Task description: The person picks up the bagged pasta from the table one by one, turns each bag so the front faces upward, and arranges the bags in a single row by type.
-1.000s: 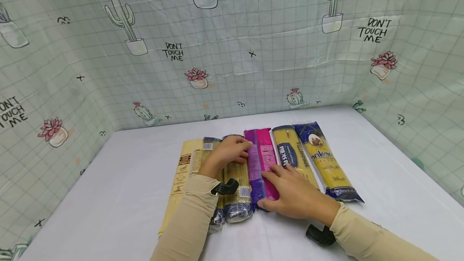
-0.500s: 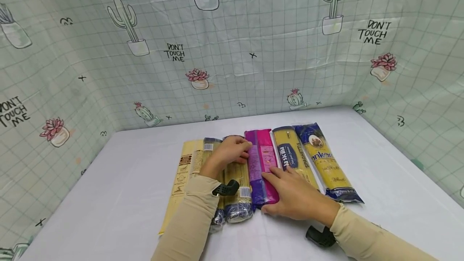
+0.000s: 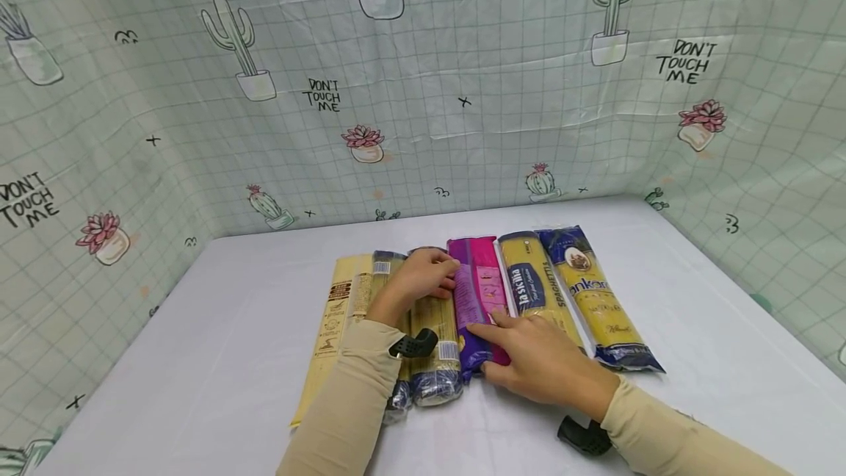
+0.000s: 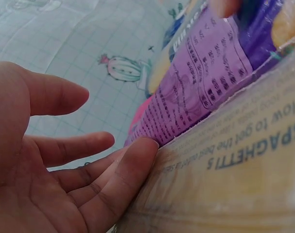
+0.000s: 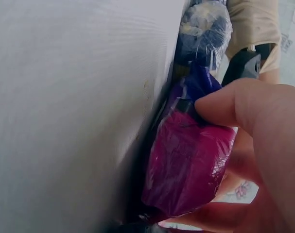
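A pink-and-purple pasta packet (image 3: 471,289) lies in the middle of a row of long packets. My right hand (image 3: 545,358) holds its near end, thumb at the end and fingers spread over the top. In the right wrist view the thumb presses the shiny wrapper (image 5: 188,162). My left hand (image 3: 423,274) reaches over the clear spaghetti pack (image 3: 434,322) to the left. Its fingers are loosely extended, and in the left wrist view the fingertips (image 4: 145,148) touch the seam between that pack and the purple wrapper (image 4: 200,73).
To the right lie a yellow La Sicilia spaghetti pack (image 3: 529,278) and a slanted blue-and-yellow pack (image 3: 595,300). On the left are another clear spaghetti pack (image 3: 386,267) and a flat cream packet (image 3: 333,329). A patterned curtain (image 3: 423,94) rises behind the white table (image 3: 244,329).
My right index finger has shifted left across the purple packet, and the packet's near end has turned slightly, showing more blue wrapper. The left hand stays in place.
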{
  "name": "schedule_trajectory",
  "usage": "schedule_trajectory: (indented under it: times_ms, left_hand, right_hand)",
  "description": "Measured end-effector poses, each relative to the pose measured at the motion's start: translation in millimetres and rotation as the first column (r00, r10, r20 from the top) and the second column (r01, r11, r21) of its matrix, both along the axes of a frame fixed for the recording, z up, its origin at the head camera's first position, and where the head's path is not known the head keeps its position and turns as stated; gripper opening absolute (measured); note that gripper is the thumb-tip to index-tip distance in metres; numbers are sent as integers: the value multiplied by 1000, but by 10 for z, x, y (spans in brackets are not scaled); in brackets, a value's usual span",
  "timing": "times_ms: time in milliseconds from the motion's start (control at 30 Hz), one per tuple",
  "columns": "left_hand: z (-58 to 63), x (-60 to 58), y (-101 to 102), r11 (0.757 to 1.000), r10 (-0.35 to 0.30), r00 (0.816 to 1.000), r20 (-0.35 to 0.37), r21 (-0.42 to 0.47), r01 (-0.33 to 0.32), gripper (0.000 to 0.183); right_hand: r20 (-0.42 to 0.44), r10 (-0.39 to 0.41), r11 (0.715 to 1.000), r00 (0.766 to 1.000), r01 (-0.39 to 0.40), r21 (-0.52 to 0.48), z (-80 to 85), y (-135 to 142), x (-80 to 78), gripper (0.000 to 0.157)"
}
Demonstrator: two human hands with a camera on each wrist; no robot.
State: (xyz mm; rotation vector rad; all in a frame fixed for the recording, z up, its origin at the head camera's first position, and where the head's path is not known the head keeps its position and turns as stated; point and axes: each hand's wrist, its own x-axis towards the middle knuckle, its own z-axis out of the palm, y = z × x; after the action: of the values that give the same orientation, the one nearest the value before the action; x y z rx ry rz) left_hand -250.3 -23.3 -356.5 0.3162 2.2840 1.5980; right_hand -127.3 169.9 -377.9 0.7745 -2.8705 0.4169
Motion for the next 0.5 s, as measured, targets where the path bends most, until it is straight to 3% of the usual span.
schedule_trajectory:
  times_ms: [200,367,500]
  left_hand:
    - [-6,-11,-5,1000,-8,1000,0,-10,8,34]
    - [-14,-16,0,1000,5,1000,-5,-29,-5,34]
    - [-24,-15,20,999,17,1000,-22,-45,-18,35]
  right_hand:
    - [18,34,996,999,-32,-88,-1,51,-10,45]
    - [37,-7,986,999,13,-164,-14,57,-4,47]
    - [-6,-26,973,1000,24,-231,-37,72,-5,48]
